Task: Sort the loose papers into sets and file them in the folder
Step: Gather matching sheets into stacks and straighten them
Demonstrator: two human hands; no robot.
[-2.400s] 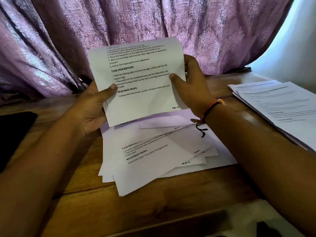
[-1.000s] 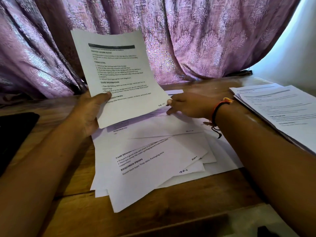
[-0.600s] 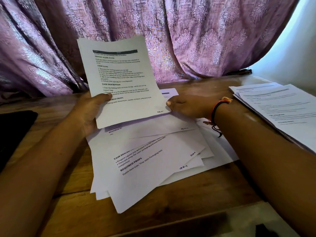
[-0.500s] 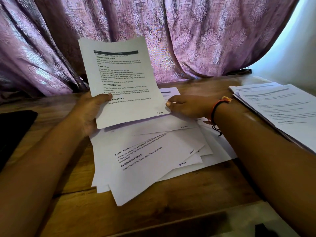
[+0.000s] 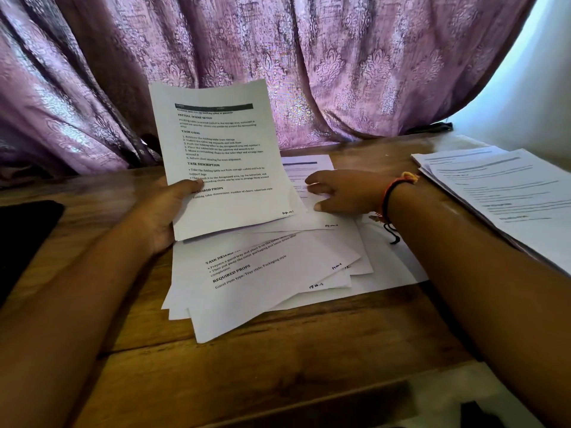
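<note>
My left hand (image 5: 163,211) grips a printed sheet (image 5: 225,156) by its lower left edge, thumb on the front, and holds it tilted upright above the table. Under it a loose pile of papers (image 5: 265,273) lies fanned out on the wooden table (image 5: 278,350). My right hand (image 5: 343,191) rests on the top sheet at the far side of the pile, fingers bent and spread, thumb near the sheet's lower corner. No folder is recognisable in view.
A second stack of printed papers (image 5: 500,193) lies at the table's right edge. A dark flat object (image 5: 21,239) sits at the left edge. A purple patterned curtain (image 5: 278,63) hangs right behind the table. Something white with a dark part (image 5: 457,406) shows bottom right.
My right hand let go of the held sheet and dropped onto the pile. The left hand alone raised the sheet more upright. The pile shifted slightly.
</note>
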